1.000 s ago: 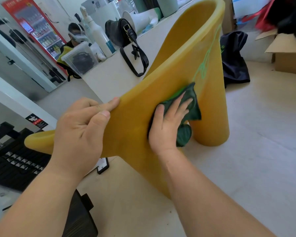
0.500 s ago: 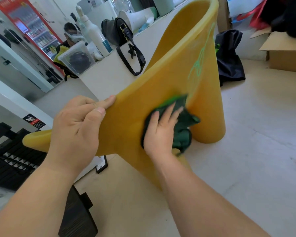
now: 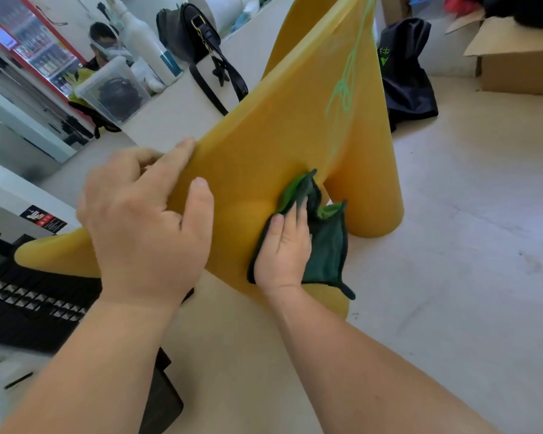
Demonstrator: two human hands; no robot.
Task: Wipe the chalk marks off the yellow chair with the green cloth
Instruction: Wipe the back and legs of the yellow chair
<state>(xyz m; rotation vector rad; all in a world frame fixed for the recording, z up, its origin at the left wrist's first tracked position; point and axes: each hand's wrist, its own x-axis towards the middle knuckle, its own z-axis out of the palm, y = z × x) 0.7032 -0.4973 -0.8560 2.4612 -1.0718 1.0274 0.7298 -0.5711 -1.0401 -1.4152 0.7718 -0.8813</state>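
The yellow chair [image 3: 264, 145] stands on the pale floor [image 3: 467, 277], its broad side panel facing the person. The left hand [image 3: 145, 220] grips the chair's upper edge, fingers hooked over the far side and the thumb pressed flat on the near face. The right hand [image 3: 284, 249] lies palm-down and spread on the green cloth [image 3: 323, 242], pressing it against the lower part of the panel, just beside the round leg [image 3: 373, 189]. The cloth is rumpled, one corner hanging below the wrist. Above it, well clear of the cloth, green chalk marks [image 3: 345, 83] run up the panel towards the top; they look like thin looping strokes, though blur makes the shape uncertain. Behind the chair a black handbag [image 3: 185, 29] sits on a white counter [image 3: 176, 101] near a white bottle [image 3: 148, 45] and a clear plastic box [image 3: 113, 92]. A dark bag [image 3: 408, 76] slumps on the floor next to a cardboard box [image 3: 521, 64].
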